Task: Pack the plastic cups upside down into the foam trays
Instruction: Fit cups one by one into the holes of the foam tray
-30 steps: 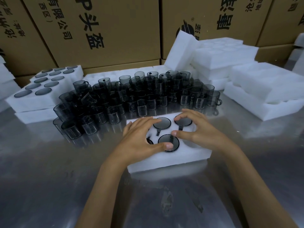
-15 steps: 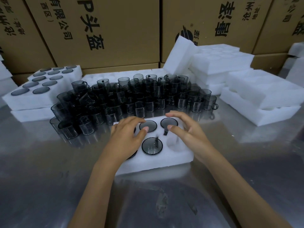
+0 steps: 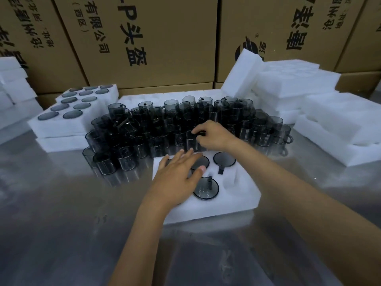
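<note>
- Head view: the right hand (image 3: 214, 135) is at the front row of the plastic cups (image 3: 185, 124) on the bench (image 3: 61, 223); its fingers curl on one dark cup, just behind the foam tray (image 3: 237, 195).
- The left hand (image 3: 177, 178) lies flat and open over the tray's left pockets.
- An empty pocket (image 3: 232, 180) lies toward the person from that cup, so the right hand is nearer to fill it, I think.

Tray pocket (image 3: 173, 162) under left hand (image 3: 177, 178)
</note>
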